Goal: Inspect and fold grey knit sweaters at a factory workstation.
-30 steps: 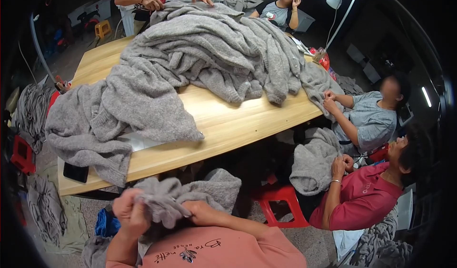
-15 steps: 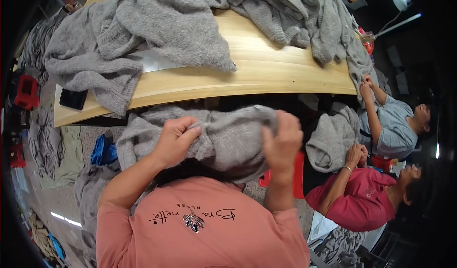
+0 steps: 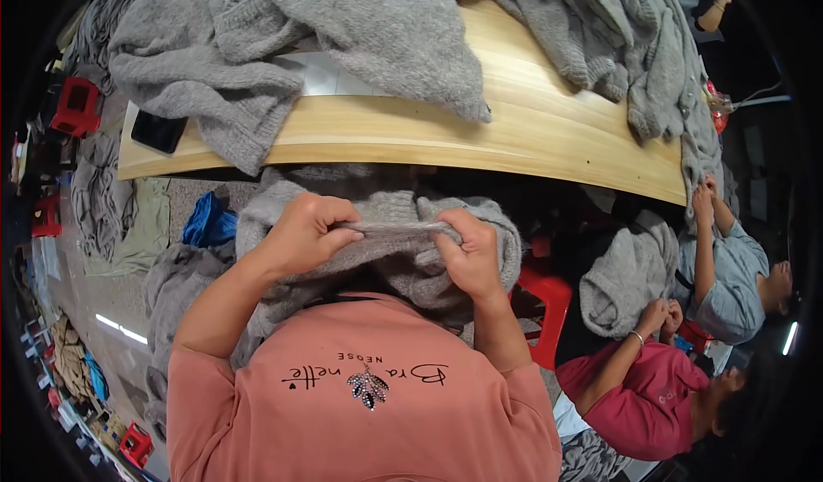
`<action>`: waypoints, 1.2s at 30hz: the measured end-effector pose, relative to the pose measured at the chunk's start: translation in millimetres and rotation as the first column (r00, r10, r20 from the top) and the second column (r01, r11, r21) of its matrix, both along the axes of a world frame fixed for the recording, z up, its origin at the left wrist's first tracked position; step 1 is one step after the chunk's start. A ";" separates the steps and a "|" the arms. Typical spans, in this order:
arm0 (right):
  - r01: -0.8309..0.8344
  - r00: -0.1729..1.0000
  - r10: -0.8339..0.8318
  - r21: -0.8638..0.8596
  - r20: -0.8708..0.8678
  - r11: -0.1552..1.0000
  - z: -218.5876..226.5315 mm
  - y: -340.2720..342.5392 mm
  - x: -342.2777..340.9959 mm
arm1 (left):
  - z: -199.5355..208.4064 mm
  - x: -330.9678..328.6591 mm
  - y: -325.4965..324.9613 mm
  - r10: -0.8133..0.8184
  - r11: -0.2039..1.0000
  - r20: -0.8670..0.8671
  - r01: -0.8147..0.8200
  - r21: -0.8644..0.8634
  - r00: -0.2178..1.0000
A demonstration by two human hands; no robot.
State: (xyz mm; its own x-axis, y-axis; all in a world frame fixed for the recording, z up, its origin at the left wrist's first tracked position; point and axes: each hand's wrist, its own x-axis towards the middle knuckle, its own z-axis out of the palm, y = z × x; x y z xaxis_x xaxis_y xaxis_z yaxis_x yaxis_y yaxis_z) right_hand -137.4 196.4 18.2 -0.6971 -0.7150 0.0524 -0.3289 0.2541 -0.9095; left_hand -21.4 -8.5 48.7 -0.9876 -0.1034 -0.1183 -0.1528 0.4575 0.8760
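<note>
A grey knitted sweater [image 3: 386,268] lies bunched in my lap below the table edge. My left hand [image 3: 309,232] pinches one end of a narrow stretch of its knit between thumb and fingers. The other end is gripped by my right hand [image 3: 467,249], so the strip is drawn taut between the two. Behind this strip a ribbed band of the sweater shows, and the rest hangs in loose folds around my wrists.
More grey sweaters [image 3: 377,36] are heaped on the wooden table [image 3: 549,143], beside a dark phone [image 3: 158,131]. A red stool [image 3: 549,306] stands to my right, near two people handling grey knitwear. Blue cloth [image 3: 208,221] and garment piles lie on the floor at left.
My right hand has come inward and lower and now grips the knit. A strip of the sweater is now pulled straight between both hands. The view has shifted slightly.
</note>
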 end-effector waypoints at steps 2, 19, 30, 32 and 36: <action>-0.053 0.994 0.066 0.141 -0.086 0.989 0.6 -6.1 0.4 | -2.5 1.3 -1.0 0.120 0.963 0.082 -0.136 0.232 0.989; -0.073 0.997 0.078 -0.291 0.006 0.954 -5.7 -47.2 40.4 | -19.6 6.8 15.8 0.176 0.722 0.247 -0.296 0.626 0.953; -0.168 0.959 0.218 -0.253 0.184 0.953 -0.7 -33.2 17.2 | -15.6 11.0 13.7 0.122 0.641 0.259 -0.276 0.717 0.958; -0.314 0.917 0.279 -0.084 -0.284 0.946 -1.0 -29.0 -6.8 | -16.4 10.9 6.1 0.328 0.583 0.057 -0.249 0.773 0.943; -0.341 0.934 0.353 0.158 -0.051 0.927 -22.1 -4.7 -22.3 | -11.9 13.5 -6.2 0.334 0.467 0.159 -0.310 0.828 0.929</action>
State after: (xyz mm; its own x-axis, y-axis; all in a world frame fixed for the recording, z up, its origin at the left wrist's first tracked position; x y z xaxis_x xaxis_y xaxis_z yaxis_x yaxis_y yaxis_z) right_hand -159.7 191.7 -3.9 -0.4020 -0.9153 -0.0260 -0.4874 0.2379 -0.8401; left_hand -7.9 -14.7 36.8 -0.9095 -0.2808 -0.3065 -0.1066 -0.5549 0.8250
